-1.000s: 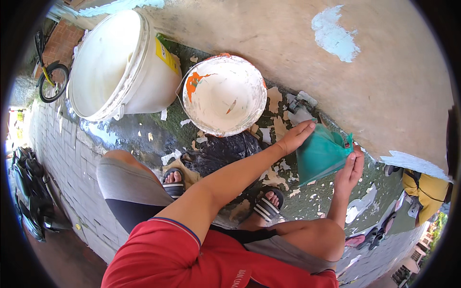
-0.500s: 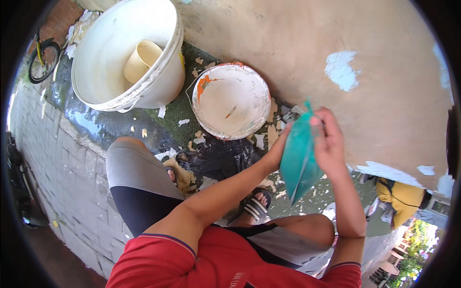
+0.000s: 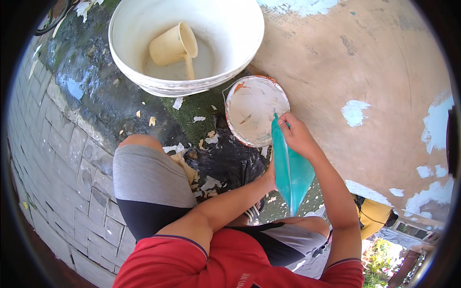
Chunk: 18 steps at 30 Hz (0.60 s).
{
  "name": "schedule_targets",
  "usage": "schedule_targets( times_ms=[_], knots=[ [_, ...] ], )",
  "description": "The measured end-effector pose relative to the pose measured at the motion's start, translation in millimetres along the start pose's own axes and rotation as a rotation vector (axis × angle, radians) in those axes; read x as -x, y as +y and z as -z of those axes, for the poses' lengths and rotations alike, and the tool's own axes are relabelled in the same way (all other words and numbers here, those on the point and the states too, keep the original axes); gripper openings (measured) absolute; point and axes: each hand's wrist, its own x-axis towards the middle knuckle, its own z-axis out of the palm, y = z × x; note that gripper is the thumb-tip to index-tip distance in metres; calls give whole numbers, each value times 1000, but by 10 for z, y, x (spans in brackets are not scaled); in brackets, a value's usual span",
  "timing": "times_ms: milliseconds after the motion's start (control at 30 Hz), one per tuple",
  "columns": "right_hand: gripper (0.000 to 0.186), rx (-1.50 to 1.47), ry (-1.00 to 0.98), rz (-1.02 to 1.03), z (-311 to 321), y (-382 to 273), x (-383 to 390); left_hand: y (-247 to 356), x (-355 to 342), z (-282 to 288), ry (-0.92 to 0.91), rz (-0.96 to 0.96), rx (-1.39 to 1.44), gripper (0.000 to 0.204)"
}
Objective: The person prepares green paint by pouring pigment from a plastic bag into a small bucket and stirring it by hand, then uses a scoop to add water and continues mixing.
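Note:
A teal plastic bag (image 3: pixel 291 175), twisted narrow at its top and tapering to a point below, hangs between my hands. My right hand (image 3: pixel 297 134) is closed on it close to the top end. At the bag's left side is my left hand (image 3: pixel 272 174), holding it from behind, with most of its fingers hidden. Just beyond the bag, a small white bucket (image 3: pixel 257 113) with orange smears has a whitish coating and a thin brownish piece inside. The bag's top overlaps this bucket's right rim in the view.
A large white bucket (image 3: pixel 114 48) with a cream dipper (image 3: pixel 168 46) inside stands at the far left. Crumpled black plastic (image 3: pixel 225 156) and paint flakes lie on the mossy ground. A patchy beige wall (image 3: pixel 326 57) rises on the right. A yellow item (image 3: pixel 374 217) lies beside it.
My right hand and the bag have shifted left, nearer the small bucket. The left hand has slid lower, behind the bag. The view has moved, bringing more of the large bucket's inside into sight.

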Motion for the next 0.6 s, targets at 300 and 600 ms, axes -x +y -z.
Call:
schedule_targets(
  times_ms=[300,600],
  knots=[
    [26,146,-187,-81,-45,136,-375,-113,42,-204,21,-65,88,46],
    [30,281,-345,-171,5,169,-692,-111,-35,-582,-11,-104,110,63]
  ],
)
